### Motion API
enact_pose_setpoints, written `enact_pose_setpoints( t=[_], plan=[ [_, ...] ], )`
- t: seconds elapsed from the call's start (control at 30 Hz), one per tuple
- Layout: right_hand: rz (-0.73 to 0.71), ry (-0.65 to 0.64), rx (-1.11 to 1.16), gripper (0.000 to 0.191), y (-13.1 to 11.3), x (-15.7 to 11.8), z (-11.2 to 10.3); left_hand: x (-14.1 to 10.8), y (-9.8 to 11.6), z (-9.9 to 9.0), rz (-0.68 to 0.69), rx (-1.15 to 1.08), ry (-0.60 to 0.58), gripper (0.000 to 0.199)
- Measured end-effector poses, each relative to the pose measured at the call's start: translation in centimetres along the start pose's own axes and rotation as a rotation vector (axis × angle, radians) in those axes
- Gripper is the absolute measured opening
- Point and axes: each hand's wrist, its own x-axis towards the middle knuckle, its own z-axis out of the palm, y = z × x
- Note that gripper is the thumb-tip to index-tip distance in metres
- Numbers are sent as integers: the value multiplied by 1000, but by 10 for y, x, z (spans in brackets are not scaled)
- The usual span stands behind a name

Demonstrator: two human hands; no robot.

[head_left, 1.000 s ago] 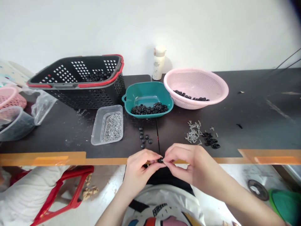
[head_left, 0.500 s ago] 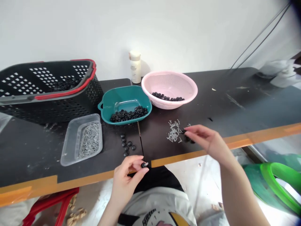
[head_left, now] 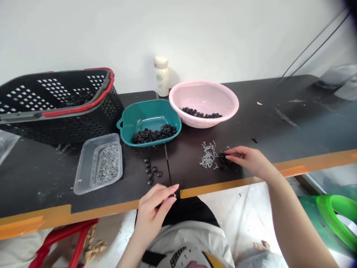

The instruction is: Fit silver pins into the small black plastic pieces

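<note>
My left hand is at the table's front edge, thumb and fingers pinched around a small black round cap, mostly hidden by the fingertips. Farther right, my right hand reaches over the table with its thumb and forefinger closed at a black cap, beside more caps partly under the hand. Just left of those fingertips lies a loose pile of small silver screws. Several domed black caps lie on the table above my left hand.
A teal basin and a pink colander hold black pieces. Left of them stand a black basket with red trim and a clear tub of screws. A white bottle stands by the wall. Orange tape lines the table edge.
My right hand has shifted slightly right, its fingertips now at the group of black caps. My left fingers have closed further over their cap, hiding most of it. The view has moved a little.
</note>
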Motion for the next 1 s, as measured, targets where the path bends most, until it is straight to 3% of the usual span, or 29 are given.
enact_pose_setpoints(
  t=[0.17, 0.27, 0.33, 0.4, 0.53, 0.63, 0.77, 1.0],
  plan=[
    [60, -34, -35, 24, -12, 3, -5, -1, 3, -3, 22, 42, 11, 29],
    [83, 28, -24, 23, -24, 0, -11, -3, 3, -2, -18, 62, 24, 34],
    [115, 93, 120, 25, -33, -5, -13, -5, 3, -1, -65, 58, 46, 37],
    [127, 114, 420, 27, -46, -13, -9, -4, 4, 0, -98, 24, 95, 32],
    [86, -94, 1193, 26, -90, -33, 19, 5, 19, 1, -28, -24, 164, 13],
    [97, -335, 1509, 20, -128, -46, 43, 14, 35, 0, 83, -14, 180, 14],
    [112, -483, 1687, 15, -162, -55, 59, 20, 51, -2, 132, 16, 195, 16],
    [114, -470, 1637, 16, -172, -58, 65, 18, 54, -3, 131, 123, 252, 11]
  ],
)
